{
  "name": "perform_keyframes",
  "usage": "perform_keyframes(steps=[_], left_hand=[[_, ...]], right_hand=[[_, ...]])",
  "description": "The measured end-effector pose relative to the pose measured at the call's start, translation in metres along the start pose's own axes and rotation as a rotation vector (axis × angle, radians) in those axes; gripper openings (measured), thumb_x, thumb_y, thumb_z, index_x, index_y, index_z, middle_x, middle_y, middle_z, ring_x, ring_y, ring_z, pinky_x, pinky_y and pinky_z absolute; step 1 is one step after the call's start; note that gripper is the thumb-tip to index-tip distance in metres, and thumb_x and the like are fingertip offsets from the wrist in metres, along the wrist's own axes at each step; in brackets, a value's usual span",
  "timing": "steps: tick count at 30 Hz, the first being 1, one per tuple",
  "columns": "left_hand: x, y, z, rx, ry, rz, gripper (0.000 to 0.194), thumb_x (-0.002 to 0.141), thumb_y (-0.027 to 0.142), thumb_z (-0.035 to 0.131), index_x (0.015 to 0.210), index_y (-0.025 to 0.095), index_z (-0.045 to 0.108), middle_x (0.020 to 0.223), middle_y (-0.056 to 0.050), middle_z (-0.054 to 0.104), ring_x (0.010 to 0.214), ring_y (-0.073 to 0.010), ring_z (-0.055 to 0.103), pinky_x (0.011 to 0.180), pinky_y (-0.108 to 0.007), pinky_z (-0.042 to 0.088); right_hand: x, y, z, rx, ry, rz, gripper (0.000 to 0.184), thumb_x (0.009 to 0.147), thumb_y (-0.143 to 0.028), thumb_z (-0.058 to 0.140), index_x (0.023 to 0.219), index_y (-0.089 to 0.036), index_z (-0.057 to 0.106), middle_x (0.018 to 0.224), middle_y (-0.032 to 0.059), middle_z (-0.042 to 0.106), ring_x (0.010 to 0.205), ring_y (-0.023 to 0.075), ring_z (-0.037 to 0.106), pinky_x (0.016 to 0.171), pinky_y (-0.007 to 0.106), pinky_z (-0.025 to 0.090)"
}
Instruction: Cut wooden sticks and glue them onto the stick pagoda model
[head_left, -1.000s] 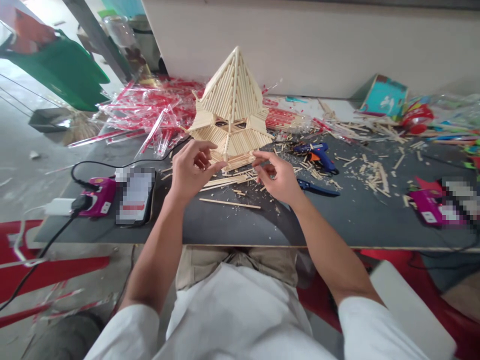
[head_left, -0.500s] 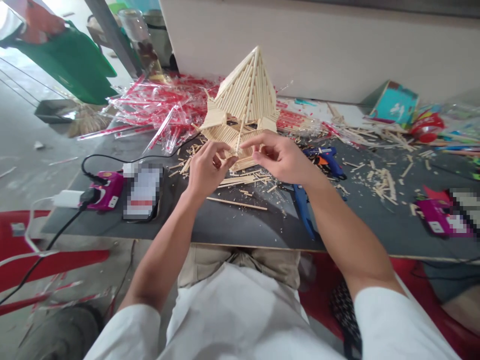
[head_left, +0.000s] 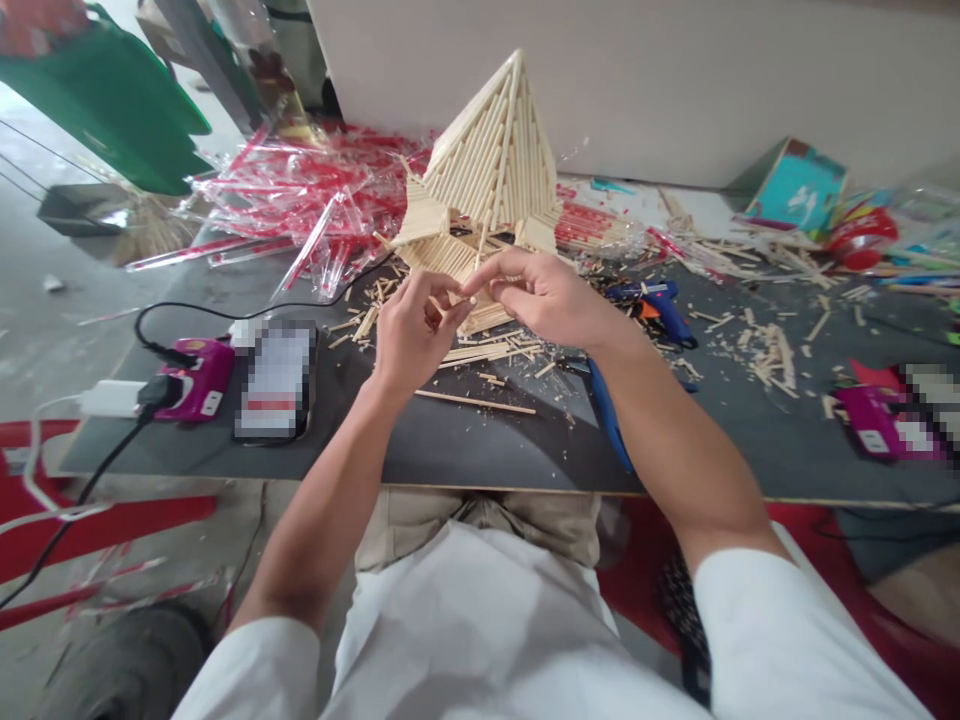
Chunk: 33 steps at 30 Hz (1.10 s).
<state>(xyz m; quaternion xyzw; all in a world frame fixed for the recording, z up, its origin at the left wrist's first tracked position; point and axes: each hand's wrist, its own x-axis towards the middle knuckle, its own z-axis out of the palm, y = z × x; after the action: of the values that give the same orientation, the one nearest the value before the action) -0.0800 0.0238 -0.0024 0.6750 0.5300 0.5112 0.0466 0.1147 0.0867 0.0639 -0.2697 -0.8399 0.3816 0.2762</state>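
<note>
A pointed model building made of pale wooden sticks [head_left: 491, 150] stands on the dark table in front of me, with a tiered roof. My left hand [head_left: 416, 325] is at its lower front corner, thumb and forefinger pinched together around a tiny pale bit. From the other side, my right hand [head_left: 544, 295] reaches in with its forefinger stretched to the left fingertips and its other fingers curled. The fingers meet at the foot of the front ridge stick and hide that corner. Whether they grip the ridge or a loose piece, I cannot tell.
Right of the model lies a blue glue gun [head_left: 664, 310]; a blue-handled tool [head_left: 609, 415] is partly under my right forearm. Loose sticks [head_left: 480, 352] and scraps litter the table. Red-and-clear wrappers [head_left: 315, 200] pile at left, near a phone [head_left: 276, 380] and a purple power adapter [head_left: 199, 380].
Both hands were apart in front of the model. My right hand has moved left and inward, and its fingertips now meet those of my left hand at the front corner. The view has shifted slightly.
</note>
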Motion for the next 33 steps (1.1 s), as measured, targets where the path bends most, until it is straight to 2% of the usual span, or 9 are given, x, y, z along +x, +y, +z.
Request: perform_keyframes(steps=[3,11,15,20,25,30,33], left_hand=[[0.000,0.000,0.000,0.008,-0.004,-0.005,0.017,0.093,0.033,0.071,0.106,0.025,0.063,0.083,0.003,0.065,0.057,-0.0069,0.055,0.061,-0.022,0.048],[0.001,0.002,-0.002,-0.010,-0.008,-0.009,0.019,0.093,0.036,0.072,0.105,0.024,0.065,0.084,0.002,0.064,0.057,-0.0062,0.053,0.061,-0.022,0.048],[0.001,0.001,-0.001,-0.014,0.006,-0.010,0.019,0.092,0.035,0.074,0.104,0.024,0.065,0.083,0.003,0.064,0.057,-0.0060,0.053,0.060,-0.021,0.047],[0.001,0.000,0.000,-0.007,0.001,-0.017,0.017,0.092,0.033,0.073,0.105,0.024,0.065,0.084,0.003,0.065,0.057,-0.0061,0.053,0.059,-0.021,0.047],[0.001,0.000,0.000,-0.012,0.009,-0.007,0.019,0.092,0.032,0.074,0.105,0.023,0.065,0.083,0.003,0.064,0.057,-0.0055,0.054,0.059,-0.020,0.046],[0.001,0.001,-0.001,-0.023,0.015,0.011,0.019,0.091,0.032,0.076,0.105,0.023,0.066,0.082,0.004,0.063,0.057,-0.0049,0.053,0.059,-0.019,0.045],[0.001,0.000,0.000,-0.033,0.018,0.012,0.020,0.091,0.032,0.076,0.105,0.024,0.066,0.083,0.004,0.063,0.056,-0.0044,0.052,0.059,-0.019,0.045]], right_hand=[[0.000,0.001,0.001,-0.059,0.027,-0.014,0.019,0.100,-0.024,0.056,0.105,-0.021,0.074,0.095,0.0031,0.059,0.077,0.0122,0.051,0.068,0.026,0.045],[-0.007,0.003,-0.005,-0.228,0.116,-0.049,0.035,0.098,-0.013,0.049,0.116,-0.025,0.076,0.094,0.0044,0.058,0.079,0.0149,0.054,0.080,0.033,0.049],[-0.013,0.006,-0.008,-0.278,0.168,-0.111,0.035,0.100,-0.016,0.047,0.121,-0.026,0.074,0.102,0.0059,0.063,0.090,0.0193,0.059,0.087,0.038,0.051],[-0.018,0.004,-0.006,-0.255,0.133,-0.177,0.039,0.101,-0.017,0.047,0.130,-0.030,0.069,0.109,0.0058,0.063,0.090,0.0179,0.059,0.081,0.033,0.051],[-0.017,0.009,-0.005,-0.257,0.072,-0.254,0.045,0.097,-0.007,0.046,0.124,-0.032,0.072,0.109,0.0045,0.059,0.090,0.0161,0.057,0.079,0.031,0.049],[-0.015,0.013,-0.006,-0.330,0.101,-0.255,0.044,0.097,-0.007,0.046,0.122,-0.030,0.072,0.112,0.0054,0.058,0.079,0.0136,0.052,0.072,0.029,0.045],[-0.017,0.011,-0.009,-0.395,0.147,-0.235,0.042,0.098,-0.009,0.045,0.124,-0.029,0.071,0.114,0.0061,0.059,0.076,0.0127,0.052,0.072,0.030,0.046]])
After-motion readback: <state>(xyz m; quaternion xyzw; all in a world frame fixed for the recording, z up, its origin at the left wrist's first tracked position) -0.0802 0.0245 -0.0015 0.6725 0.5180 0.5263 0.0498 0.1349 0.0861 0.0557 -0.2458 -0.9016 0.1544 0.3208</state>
